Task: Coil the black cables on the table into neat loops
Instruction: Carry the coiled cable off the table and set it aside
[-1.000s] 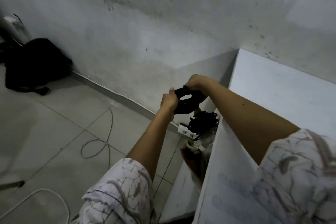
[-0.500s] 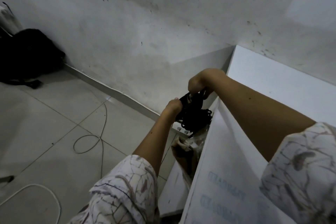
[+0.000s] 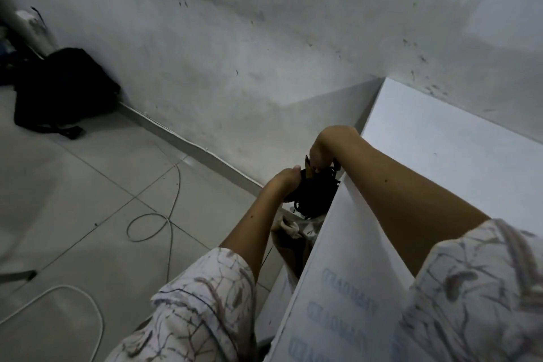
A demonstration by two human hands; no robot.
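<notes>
Both hands meet just off the left edge of the white bench (image 3: 440,156), at its far end near the wall. The left hand (image 3: 286,181) curls round the near-left side of a bundle of black cables (image 3: 314,195), thumb uppermost, while the right hand (image 3: 323,153) bends down at the wrist from above and pinches the top of the same bundle. The hands almost touch, with the dark tangle between and below them; loose strands hang from its underside. The bundle hangs in the air beside the bench edge rather than lying on it.

Pale blue lettering (image 3: 346,282) is printed in rows on the near part of the bench; it appears reversed and blurred, and cannot be read. Both arms wear short sleeves (image 3: 202,311) of white cloth with a brownish, marble-like pattern.

Below the hands, in the gap beside the bench, sits something crumpled and pale (image 3: 291,226), too dim to identify. The floor (image 3: 88,185) is of large grey tiles. A thin pale cord (image 3: 164,214) runs across it and forms one loop, and a thicker white cable (image 3: 73,297) curves at the near left. A black bag (image 3: 61,88) slumps against the stained, scuffed white wall (image 3: 264,38) at the far left.
</notes>
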